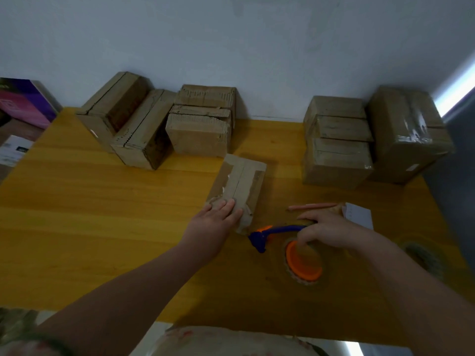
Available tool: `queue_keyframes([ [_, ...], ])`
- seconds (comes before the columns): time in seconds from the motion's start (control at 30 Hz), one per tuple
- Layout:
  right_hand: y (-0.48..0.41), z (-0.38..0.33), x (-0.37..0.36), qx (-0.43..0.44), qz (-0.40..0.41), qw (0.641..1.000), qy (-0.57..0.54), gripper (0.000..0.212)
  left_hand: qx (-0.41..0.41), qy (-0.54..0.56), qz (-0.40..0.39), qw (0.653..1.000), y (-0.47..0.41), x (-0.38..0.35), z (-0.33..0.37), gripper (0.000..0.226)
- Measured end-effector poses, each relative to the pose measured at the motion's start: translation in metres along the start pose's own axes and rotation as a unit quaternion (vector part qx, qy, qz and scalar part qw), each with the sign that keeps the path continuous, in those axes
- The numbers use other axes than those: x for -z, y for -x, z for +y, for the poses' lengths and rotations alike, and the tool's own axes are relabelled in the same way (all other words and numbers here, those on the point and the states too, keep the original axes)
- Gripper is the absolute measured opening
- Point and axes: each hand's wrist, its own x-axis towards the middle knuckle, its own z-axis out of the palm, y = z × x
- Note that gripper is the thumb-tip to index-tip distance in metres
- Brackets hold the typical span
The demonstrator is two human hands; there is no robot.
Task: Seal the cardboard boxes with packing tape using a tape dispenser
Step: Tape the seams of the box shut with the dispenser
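On the glossy yellow wood table [102, 201], the left hand [217, 219] lies flat, fingers straight, pressing down on the near end of a small brown cardboard box [241, 181] with pale tape strips across its top. Just to its right, the right hand [330, 231] curls round the tape dispenser [279, 230], whose curved blue arm and head sit beside the box's near corner, its round orange hub facing up. Back by the wall, rough corrugated boxes [144, 129] cluster left and shiny tape-wrapped boxes [339, 150] stand right.
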Motion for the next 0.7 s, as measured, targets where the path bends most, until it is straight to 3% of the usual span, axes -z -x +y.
queue_keyframes([
  [0.07,0.002,0.005,-0.003,-0.025,-0.003,0.999,0.031,0.086,-0.003,-0.018,0.006,1.0,0.0,0.003,0.002,0.058],
  [0.2,0.012,0.022,-0.009,-0.008,0.035,0.999,0.032,0.063,-0.057,-0.016,0.093,0.994,0.004,0.019,0.005,0.059],
  [0.3,0.019,0.03,-0.015,0.018,0.113,0.993,-0.036,0.07,-0.083,-0.034,0.126,0.988,0.003,0.027,0.003,0.054],
  [0.43,0.015,0.031,-0.022,0.054,0.188,0.98,-0.038,0.051,-0.047,0.003,0.066,0.997,0.0,0.041,0.0,0.039],
  [0.57,0.014,0.026,-0.029,0.054,0.203,0.977,0.044,0.065,0.007,-0.024,0.086,0.996,-0.01,0.068,-0.005,0.02],
  [0.7,0.012,0.019,-0.038,0.07,0.202,0.966,0.143,0.079,0.041,0.006,0.075,0.996,-0.027,0.106,-0.011,0.023],
])
